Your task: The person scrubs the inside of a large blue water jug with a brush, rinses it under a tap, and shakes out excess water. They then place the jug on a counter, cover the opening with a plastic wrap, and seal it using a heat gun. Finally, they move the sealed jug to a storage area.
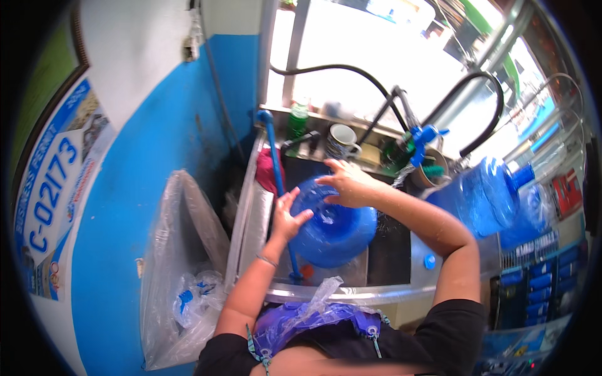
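A round blue plastic water jug point(329, 249) lies in the steel sink point(385, 293), its round end turned up towards me. At its left edge my left hand point(288, 218) has thumb and fingers spread; it seems to touch the jug. My right hand point(352, 185) reaches over the jug's far side, fingers apart and slightly curled, with nothing gripped in them. Whether the right fingertips touch the plastic is hard to tell. Right of that hand, water point(402, 177) runs from a faucet with a blue valve point(425, 138). A blue pipe point(275, 155) passes down behind my left hand.
Behind the sink stand a patterned mug point(341, 141), a green bottle point(297, 122) and a yellow sponge point(370, 154). Another blue jug point(479, 202) lies at the right, near a small blue cap point(429, 261). A plastic-lined bin point(162, 282) stands at the left. A maroon cloth point(269, 171) hangs by the pipe.
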`<state>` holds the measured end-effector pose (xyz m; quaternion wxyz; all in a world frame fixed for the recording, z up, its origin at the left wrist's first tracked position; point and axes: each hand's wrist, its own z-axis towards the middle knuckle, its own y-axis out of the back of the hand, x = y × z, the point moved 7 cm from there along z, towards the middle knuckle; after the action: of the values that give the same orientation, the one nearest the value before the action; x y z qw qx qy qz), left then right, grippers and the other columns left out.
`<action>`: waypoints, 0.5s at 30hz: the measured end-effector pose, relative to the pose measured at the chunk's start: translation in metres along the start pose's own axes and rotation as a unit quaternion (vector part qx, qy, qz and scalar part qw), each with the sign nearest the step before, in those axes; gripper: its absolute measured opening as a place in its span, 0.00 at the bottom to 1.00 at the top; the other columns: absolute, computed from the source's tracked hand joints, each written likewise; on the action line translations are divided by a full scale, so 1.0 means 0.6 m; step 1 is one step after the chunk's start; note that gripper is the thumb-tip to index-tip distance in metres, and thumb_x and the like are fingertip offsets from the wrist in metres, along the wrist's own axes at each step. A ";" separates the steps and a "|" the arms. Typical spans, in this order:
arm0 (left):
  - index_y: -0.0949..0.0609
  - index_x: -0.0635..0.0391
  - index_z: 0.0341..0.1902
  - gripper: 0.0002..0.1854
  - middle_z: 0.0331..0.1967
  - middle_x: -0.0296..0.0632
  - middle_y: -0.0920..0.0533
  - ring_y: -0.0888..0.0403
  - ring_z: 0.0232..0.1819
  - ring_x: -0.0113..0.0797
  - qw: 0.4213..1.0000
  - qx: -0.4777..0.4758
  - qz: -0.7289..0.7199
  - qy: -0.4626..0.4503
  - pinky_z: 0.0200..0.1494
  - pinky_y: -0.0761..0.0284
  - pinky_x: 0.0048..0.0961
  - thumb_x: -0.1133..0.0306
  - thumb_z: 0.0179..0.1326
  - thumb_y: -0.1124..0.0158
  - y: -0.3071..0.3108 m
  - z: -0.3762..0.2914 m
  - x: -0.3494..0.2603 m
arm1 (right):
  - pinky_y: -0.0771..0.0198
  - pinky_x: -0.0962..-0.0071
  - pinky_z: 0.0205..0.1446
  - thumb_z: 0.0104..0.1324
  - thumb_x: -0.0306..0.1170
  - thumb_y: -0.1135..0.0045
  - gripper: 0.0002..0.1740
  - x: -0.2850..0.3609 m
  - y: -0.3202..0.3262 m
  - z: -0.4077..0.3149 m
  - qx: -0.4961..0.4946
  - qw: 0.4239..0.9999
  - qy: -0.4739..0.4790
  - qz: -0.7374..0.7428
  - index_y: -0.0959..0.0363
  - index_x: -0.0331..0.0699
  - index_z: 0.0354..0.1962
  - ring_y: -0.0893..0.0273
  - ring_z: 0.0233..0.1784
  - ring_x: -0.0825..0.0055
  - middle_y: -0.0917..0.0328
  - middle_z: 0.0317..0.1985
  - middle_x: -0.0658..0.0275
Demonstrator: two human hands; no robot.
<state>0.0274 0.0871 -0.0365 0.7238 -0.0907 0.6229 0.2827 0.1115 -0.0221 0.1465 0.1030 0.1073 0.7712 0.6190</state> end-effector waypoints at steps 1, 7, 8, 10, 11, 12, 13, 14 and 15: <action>0.27 0.51 0.66 0.43 0.61 0.56 0.29 0.32 0.65 0.50 1.000 0.004 0.001 -0.015 0.69 0.38 0.41 0.53 0.44 0.23 -0.005 0.020 0.001 | 0.38 0.46 0.65 0.57 0.49 0.34 0.39 -0.043 -0.044 -0.040 -0.009 0.995 -0.083 0.051 0.34 0.52 0.65 0.38 0.66 0.44 0.45 0.66 0.41; 0.23 0.51 0.63 0.41 0.56 0.53 0.21 0.25 0.60 0.46 0.999 0.037 0.021 0.031 0.64 0.31 0.36 0.53 0.42 0.23 -0.083 0.155 0.013 | 0.27 0.60 0.57 0.62 0.57 0.40 0.45 -0.211 -0.256 -0.249 -0.210 0.785 -0.373 0.448 0.47 0.51 0.71 0.29 0.57 0.55 0.37 0.58 0.42; 0.23 0.51 0.63 0.40 0.56 0.53 0.21 0.25 0.60 0.46 0.997 0.055 0.013 0.051 0.63 0.30 0.36 0.52 0.42 0.23 -0.107 0.176 0.009 | 0.21 0.69 0.41 0.63 0.56 0.41 0.44 -0.223 -0.288 -0.276 -0.241 0.733 -0.401 0.493 0.45 0.48 0.70 0.25 0.47 0.62 0.33 0.52 0.46; 0.23 0.48 0.63 0.41 0.59 0.55 0.24 0.27 0.63 0.46 0.995 0.052 0.066 0.047 0.64 0.31 0.37 0.47 0.42 0.25 -0.153 0.204 -0.013 | 0.22 0.73 0.29 0.64 0.55 0.41 0.41 -0.243 -0.324 -0.316 -0.325 0.681 -0.433 0.493 0.41 0.44 0.68 0.24 0.41 0.68 0.31 0.46 0.50; 0.23 0.46 0.64 0.41 0.61 0.55 0.26 0.28 0.64 0.48 0.991 0.054 0.093 0.075 0.65 0.31 0.38 0.46 0.42 0.26 -0.179 0.211 -0.021 | 0.22 0.71 0.37 0.65 0.50 0.40 0.37 -0.245 -0.329 -0.344 -0.365 0.671 -0.457 0.456 0.36 0.41 0.65 0.24 0.41 0.69 0.28 0.44 0.52; 0.24 0.44 0.65 0.42 0.62 0.56 0.27 0.29 0.65 0.49 0.986 0.056 0.121 0.101 0.65 0.32 0.39 0.46 0.43 0.26 -0.205 0.214 -0.031 | 0.23 0.71 0.45 0.65 0.45 0.38 0.32 -0.250 -0.326 -0.363 -0.378 0.675 -0.502 0.386 0.32 0.40 0.62 0.23 0.41 0.69 0.27 0.45 0.54; 0.25 0.42 0.65 0.42 0.64 0.57 0.29 0.30 0.65 0.50 0.983 0.057 0.140 0.101 0.66 0.32 0.40 0.45 0.43 0.26 -0.230 0.215 -0.048 | 0.24 0.70 0.48 0.65 0.43 0.38 0.30 -0.247 -0.308 -0.375 -0.414 0.681 -0.469 0.381 0.31 0.41 0.61 0.23 0.42 0.69 0.27 0.46 0.53; 0.26 0.41 0.66 0.42 0.65 0.58 0.31 0.31 0.66 0.51 0.981 0.056 0.158 0.101 0.66 0.33 0.41 0.45 0.43 0.27 -0.254 0.211 -0.066 | 0.26 0.70 0.52 0.65 0.40 0.38 0.28 -0.251 -0.295 -0.395 -0.414 0.654 -0.496 0.395 0.30 0.41 0.61 0.23 0.42 0.68 0.26 0.47 0.53; 0.26 0.42 0.66 0.42 0.65 0.59 0.31 0.31 0.66 0.52 0.980 0.050 0.167 0.100 0.67 0.34 0.43 0.45 0.44 0.27 -0.276 0.203 -0.083 | 0.27 0.69 0.54 0.65 0.36 0.39 0.27 -0.251 -0.258 -0.404 -0.453 0.649 -0.455 0.409 0.30 0.38 0.60 0.22 0.46 0.67 0.27 0.50 0.53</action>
<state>0.2140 -0.0050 -0.0004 0.6045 0.0232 0.7116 0.3573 0.1787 -0.3249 0.0507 0.2131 0.6195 0.1288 0.7445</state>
